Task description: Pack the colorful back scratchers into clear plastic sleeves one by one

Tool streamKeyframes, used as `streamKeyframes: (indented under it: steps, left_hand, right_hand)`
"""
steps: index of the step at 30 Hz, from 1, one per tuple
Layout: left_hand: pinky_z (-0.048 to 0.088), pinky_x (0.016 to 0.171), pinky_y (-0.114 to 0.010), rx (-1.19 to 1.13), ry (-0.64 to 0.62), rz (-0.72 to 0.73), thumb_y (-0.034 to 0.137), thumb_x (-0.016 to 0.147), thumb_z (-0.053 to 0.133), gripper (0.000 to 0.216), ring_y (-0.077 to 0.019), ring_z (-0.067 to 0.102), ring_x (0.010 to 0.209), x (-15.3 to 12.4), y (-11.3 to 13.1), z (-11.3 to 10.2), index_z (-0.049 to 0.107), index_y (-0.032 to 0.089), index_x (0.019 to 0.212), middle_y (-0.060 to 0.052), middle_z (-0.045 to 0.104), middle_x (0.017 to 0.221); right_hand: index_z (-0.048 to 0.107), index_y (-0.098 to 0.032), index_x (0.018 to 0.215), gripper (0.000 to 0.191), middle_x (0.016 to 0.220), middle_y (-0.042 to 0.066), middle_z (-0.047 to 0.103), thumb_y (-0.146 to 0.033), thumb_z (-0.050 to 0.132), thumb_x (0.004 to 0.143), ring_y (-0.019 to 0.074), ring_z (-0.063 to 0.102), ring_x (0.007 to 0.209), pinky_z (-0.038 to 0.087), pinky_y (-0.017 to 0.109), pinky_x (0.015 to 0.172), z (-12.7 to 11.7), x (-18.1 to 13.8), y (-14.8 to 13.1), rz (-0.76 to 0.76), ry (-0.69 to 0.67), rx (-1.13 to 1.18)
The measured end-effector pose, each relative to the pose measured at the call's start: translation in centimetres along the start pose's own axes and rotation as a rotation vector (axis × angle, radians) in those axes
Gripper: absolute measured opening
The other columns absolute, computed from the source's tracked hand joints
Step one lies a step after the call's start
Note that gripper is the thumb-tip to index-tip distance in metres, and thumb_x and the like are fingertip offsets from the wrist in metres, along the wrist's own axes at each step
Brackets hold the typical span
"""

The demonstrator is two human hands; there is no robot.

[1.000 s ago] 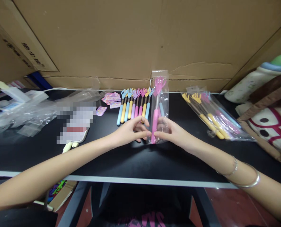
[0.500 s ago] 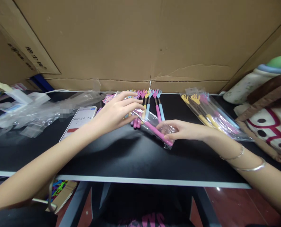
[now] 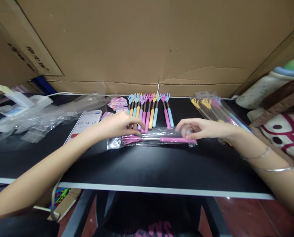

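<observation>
A pink back scratcher [image 3: 176, 140] lies inside a clear plastic bag [image 3: 152, 134] stretched sideways across the black table, its claw end to the left. My left hand [image 3: 121, 124] is over the bag's left part, thumb and bent fingers closed at its upper edge. At the other end, my right hand [image 3: 198, 128] pinches the plastic near the handle's tip. Just behind the bag, several loose back scratchers [image 3: 149, 113] in blue, yellow, purple and pink stand in a row, claws toward the cardboard. Small pink printed cards [image 3: 117, 103] are piled left of them.
On the right lie bagged back scratchers [image 3: 206, 104], beside a cloth bag with a cartoon face [image 3: 278, 131] and a bottle [image 3: 255, 85]. A phone showing a timer [image 3: 86, 121] and crumpled plastic bags [image 3: 53, 113] are at left. Cardboard [image 3: 137, 42] walls the back.
The bagged pink back scratcher has turned from slanting to nearly level and come down nearer the table's front. My left hand has moved down and left; my right hand has shifted right.
</observation>
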State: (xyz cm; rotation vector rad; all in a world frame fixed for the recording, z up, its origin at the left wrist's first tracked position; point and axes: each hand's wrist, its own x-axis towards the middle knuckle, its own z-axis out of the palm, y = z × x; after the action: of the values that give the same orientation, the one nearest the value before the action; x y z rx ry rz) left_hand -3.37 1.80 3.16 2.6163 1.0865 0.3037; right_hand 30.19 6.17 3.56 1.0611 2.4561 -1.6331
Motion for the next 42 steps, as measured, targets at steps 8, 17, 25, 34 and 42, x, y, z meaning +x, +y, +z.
streamKeyframes:
  steps: [8, 17, 25, 34, 42]
  left_hand:
    - [0.037, 0.059, -0.018, -0.132, -0.081, -0.093, 0.037, 0.085, 0.067, 0.028, -0.0099, 0.058, 0.062, -0.5, 0.2, 1.0, 0.067, 0.024, 0.109, 0.004, 0.065, 0.072]
    - [0.038, 0.063, -0.019, -0.127, 0.019, -0.041, 0.034, 0.086, 0.067, 0.024, -0.0102, 0.056, 0.063, -0.4, -0.2, 1.8, 0.066, 0.021, 0.105, 0.003, 0.061, 0.073]
    - [0.038, 0.064, -0.020, -0.039, 0.138, -0.027, 0.034, 0.087, 0.065, 0.024, -0.0115, 0.057, 0.067, -0.3, -0.3, 2.4, 0.063, 0.020, 0.106, 0.001, 0.064, 0.080]
    - [0.041, 0.067, -0.020, -0.014, 0.160, 0.012, 0.034, 0.089, 0.061, 0.022, -0.0127, 0.059, 0.071, -0.5, -0.5, 2.6, 0.064, 0.021, 0.107, 0.000, 0.065, 0.082]
    - [0.043, 0.073, -0.022, 0.024, 0.150, 0.027, 0.031, 0.091, 0.059, 0.023, -0.0143, 0.062, 0.078, -0.5, -0.4, 2.5, 0.063, 0.020, 0.111, -0.002, 0.068, 0.089]
  right_hand:
    - [0.058, -0.018, 0.112, 0.041, 0.083, 0.001, 0.061, -0.039, 0.070, 0.079, 0.0138, 0.056, 0.071, 0.045, 0.028, 0.065, 1.2, -0.5, 0.5, 0.015, 0.153, -0.049]
    - [0.055, -0.017, 0.112, 0.046, 0.083, 0.002, 0.063, -0.045, 0.070, 0.078, 0.0167, 0.060, 0.074, 0.045, 0.031, 0.068, 1.3, -0.8, 0.1, 0.030, 0.248, -0.142]
    - [0.052, -0.019, 0.116, 0.046, 0.087, 0.005, 0.065, -0.046, 0.065, 0.081, 0.0200, 0.063, 0.081, 0.049, 0.034, 0.073, 0.9, -1.3, 0.7, 0.021, 0.289, -0.245]
    - [0.051, -0.020, 0.116, 0.037, 0.089, 0.005, 0.065, -0.036, 0.055, 0.083, 0.0196, 0.063, 0.079, 0.049, 0.034, 0.071, 1.5, -1.4, 0.0, -0.001, 0.281, -0.377]
    - [0.052, -0.020, 0.116, 0.034, 0.083, 0.003, 0.062, -0.032, 0.050, 0.085, 0.0178, 0.060, 0.073, 0.047, 0.030, 0.065, 1.9, -1.4, -0.3, -0.018, 0.292, -0.485]
